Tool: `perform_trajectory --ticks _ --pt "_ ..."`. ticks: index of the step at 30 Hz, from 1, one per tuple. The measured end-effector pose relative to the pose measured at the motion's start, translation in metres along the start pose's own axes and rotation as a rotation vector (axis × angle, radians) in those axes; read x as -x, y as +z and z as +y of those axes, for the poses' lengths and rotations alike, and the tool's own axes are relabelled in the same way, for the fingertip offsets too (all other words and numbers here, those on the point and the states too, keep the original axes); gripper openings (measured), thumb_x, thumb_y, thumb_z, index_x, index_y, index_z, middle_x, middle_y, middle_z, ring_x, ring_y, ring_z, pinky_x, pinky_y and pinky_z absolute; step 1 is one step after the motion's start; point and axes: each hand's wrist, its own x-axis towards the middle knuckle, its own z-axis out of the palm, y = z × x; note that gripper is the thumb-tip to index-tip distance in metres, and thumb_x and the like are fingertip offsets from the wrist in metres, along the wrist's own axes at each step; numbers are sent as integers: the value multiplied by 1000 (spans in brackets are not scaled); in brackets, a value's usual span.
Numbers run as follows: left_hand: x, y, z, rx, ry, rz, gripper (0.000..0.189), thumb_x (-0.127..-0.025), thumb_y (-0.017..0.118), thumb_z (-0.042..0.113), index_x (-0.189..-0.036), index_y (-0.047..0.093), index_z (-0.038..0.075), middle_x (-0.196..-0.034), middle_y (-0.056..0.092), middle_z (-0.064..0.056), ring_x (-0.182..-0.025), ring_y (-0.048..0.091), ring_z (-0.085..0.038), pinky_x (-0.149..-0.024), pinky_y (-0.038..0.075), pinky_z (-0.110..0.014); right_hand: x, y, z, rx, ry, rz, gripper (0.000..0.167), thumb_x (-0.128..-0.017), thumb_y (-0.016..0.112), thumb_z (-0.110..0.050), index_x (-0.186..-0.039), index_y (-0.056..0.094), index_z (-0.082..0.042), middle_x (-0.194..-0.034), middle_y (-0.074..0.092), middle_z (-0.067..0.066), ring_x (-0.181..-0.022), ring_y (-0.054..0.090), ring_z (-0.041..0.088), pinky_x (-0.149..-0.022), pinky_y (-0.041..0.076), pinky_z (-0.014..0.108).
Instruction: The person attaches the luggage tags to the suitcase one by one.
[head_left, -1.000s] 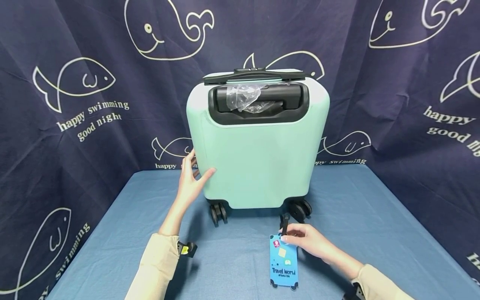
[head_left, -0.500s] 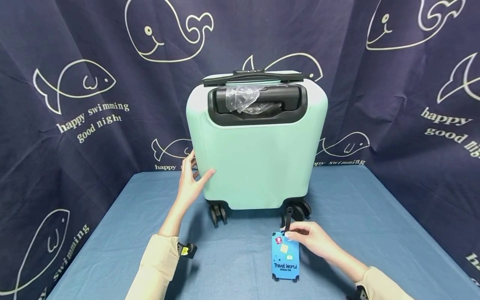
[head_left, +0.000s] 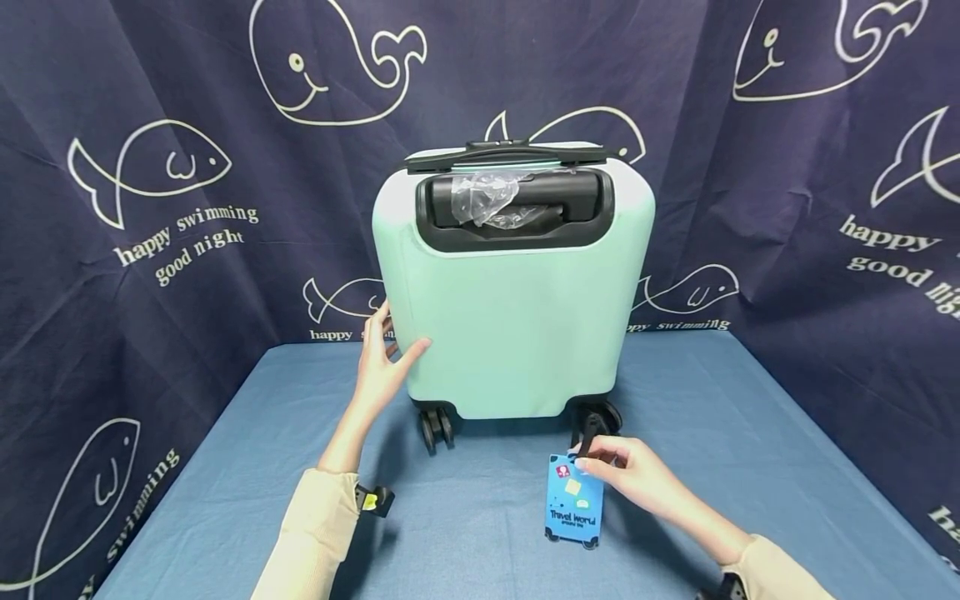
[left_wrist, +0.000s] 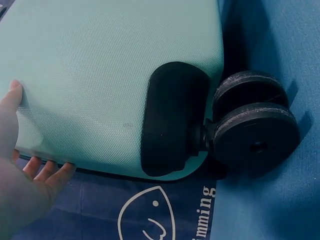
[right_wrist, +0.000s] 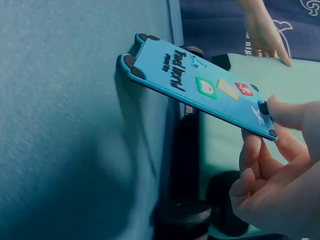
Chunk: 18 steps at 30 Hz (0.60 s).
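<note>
A mint-green suitcase (head_left: 513, 325) stands upright on its wheels. My left hand (head_left: 378, 367) rests on its lower left edge, thumb on the near panel and spread fingers along the side. In the left wrist view, the fingertips (left_wrist: 62, 172) touch the case near its dark seam. My right hand (head_left: 637, 479) pinches the top of a blue luggage tag (head_left: 573, 500) by its black strap (head_left: 592, 432), in front of the right wheel. The tag hangs print side toward the head view. In the right wrist view, the thumb (right_wrist: 285, 112) presses the strap end of the tag.
The blue cloth-covered table (head_left: 465, 517) extends on all sides of the suitcase. A dark blue curtain (head_left: 225, 83) with white fish drawings hangs behind and at both sides. Clear plastic film (head_left: 487, 198) wraps the suitcase's recessed pull handle (head_left: 577, 192). Black wheels (head_left: 437, 427) stick out below.
My right hand has carried the luggage tag slightly up and to the right, with its strap now overlapping the right wheel. The left hand has stayed in place on the suitcase.
</note>
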Motion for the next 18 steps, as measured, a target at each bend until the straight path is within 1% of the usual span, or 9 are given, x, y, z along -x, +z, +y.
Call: perform_trajectory --ticks 1,3,6,9,13,18 --pt "0 0 0 0 -2 1 79 -84 70 35 -147 23 31 -135 35 -10 -129 40 -24 -99 42 -47 0 -1 -1 12 -11 11 10 -86 67 -28 -85 69 -19 -95 69 -2 -69 51 6 -59 42 22" --pt "0 0 0 1 -5 3 79 -84 70 35 -147 23 32 -135 34 -9 -129 40 -24 -99 42 -47 1 -2 -4 40 -48 37 6 -86 67 -27 -83 68 -22 -90 68 -5 -68 50 6 -57 41 22" --pt "0 -1 -1 -1 -7 4 79 -84 70 35 -147 22 31 -135 34 -10 -128 40 -24 -99 42 -47 1 -4 -7 72 -90 87 1 -86 68 -24 -85 68 -24 -81 65 -9 -63 47 6 -54 38 21" --pt "0 -1 -2 -4 -5 1 79 -84 69 34 -148 22 31 -135 34 -10 -129 40 -24 -99 42 -47 2 -6 -9 96 -111 138 4 -84 70 -22 -86 68 -25 -76 62 -11 -57 44 6 -51 36 21" --pt "-1 0 -2 -8 -10 -3 79 -84 69 35 -148 22 30 -136 35 -9 -129 39 -24 -99 42 -46 1 -10 -11 101 -125 195 7 -82 72 -21 -84 66 -24 -73 59 -11 -59 46 6 -52 37 21" --pt "-1 0 -1 -10 -11 2 79 -84 69 35 -148 22 29 -136 35 -9 -129 39 -24 -100 42 -46 0 -17 -15 70 -139 246 9 -82 73 -20 -83 64 -23 -77 61 -9 -65 50 6 -56 39 22"
